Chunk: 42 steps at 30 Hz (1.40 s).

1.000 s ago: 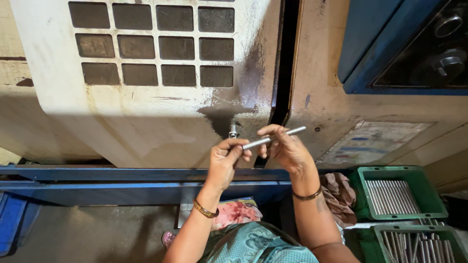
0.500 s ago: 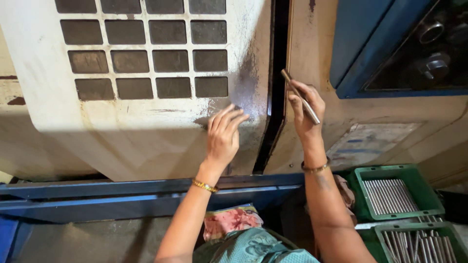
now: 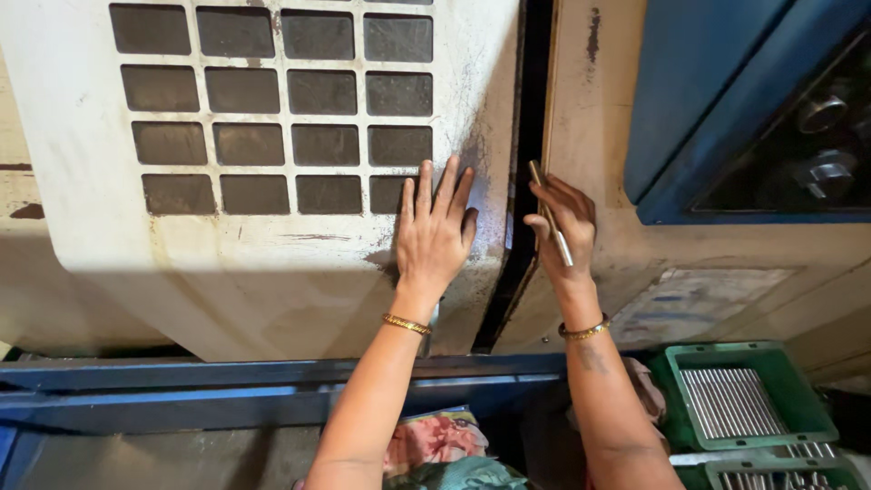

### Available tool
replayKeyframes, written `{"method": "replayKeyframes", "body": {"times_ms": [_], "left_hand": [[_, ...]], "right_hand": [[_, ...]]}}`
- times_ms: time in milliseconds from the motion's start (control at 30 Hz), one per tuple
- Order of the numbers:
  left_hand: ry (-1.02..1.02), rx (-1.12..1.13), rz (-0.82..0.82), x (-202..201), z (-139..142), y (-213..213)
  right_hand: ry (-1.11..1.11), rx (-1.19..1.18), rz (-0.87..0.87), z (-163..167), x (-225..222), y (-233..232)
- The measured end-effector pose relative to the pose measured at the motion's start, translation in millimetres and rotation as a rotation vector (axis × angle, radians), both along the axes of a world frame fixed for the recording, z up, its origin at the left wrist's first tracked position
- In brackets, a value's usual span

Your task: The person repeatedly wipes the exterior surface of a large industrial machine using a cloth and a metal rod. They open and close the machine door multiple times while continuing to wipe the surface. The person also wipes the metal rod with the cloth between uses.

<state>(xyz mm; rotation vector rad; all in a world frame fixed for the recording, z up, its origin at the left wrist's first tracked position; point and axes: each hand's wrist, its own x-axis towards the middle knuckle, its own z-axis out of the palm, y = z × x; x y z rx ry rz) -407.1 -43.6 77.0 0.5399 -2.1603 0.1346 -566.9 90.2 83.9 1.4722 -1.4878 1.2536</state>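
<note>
My left hand (image 3: 437,233) lies flat with fingers spread on the worn cream sliding door (image 3: 272,263) of a machine, close to its right edge. My right hand (image 3: 564,227) holds a thin metal rod (image 3: 551,223) upright between thumb and fingers. That hand rests against the cream panel (image 3: 590,118) just right of the dark vertical gap (image 3: 531,136) beside the door. Both wrists wear gold bangles.
The door has a grid of dark square window panes (image 3: 272,100). A blue-framed opening (image 3: 753,118) with metal machine parts sits upper right. Two green trays (image 3: 751,396) of metal rods stand lower right. A blue rail (image 3: 181,399) runs along the bottom, with cloth below.
Both hands rose from near the door's lower edge, where they held the rod together. The left hand let go and now presses flat on the door; the right carries the rod beside the gap.
</note>
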Motion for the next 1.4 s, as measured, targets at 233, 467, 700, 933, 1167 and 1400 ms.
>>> {"method": "replayKeyframes", "body": {"times_ms": [233, 467, 700, 933, 1167, 1400], "left_hand": [[-0.016, 0.031, 0.018, 0.6, -2.0, -1.6], [-0.005, 0.001, 0.108, -8.9, -16.6, -17.0], [-0.004, -0.028, 0.126, -11.2, 7.3, -42.8], [0.143, -0.18, 0.16, -22.4, 54.3, -70.3], [-0.425, 0.308, 0.229, -7.4, 84.4, -54.2], [-0.44, 0.306, 0.234, 5.7, 81.3, -28.6]], "right_hand": [[-0.106, -0.011, 0.021, -2.2, 3.0, 2.3], [-0.118, -0.006, 0.064, -2.5, 2.0, 3.7], [-0.185, -0.036, 0.121, -5.7, -1.6, -0.9], [-0.2, -0.055, 0.14, -6.5, -0.9, -2.5], [-0.187, -0.069, 0.152, -7.4, -1.8, -2.2], [-0.157, -0.075, 0.113, -5.9, -1.3, -2.6]]}}
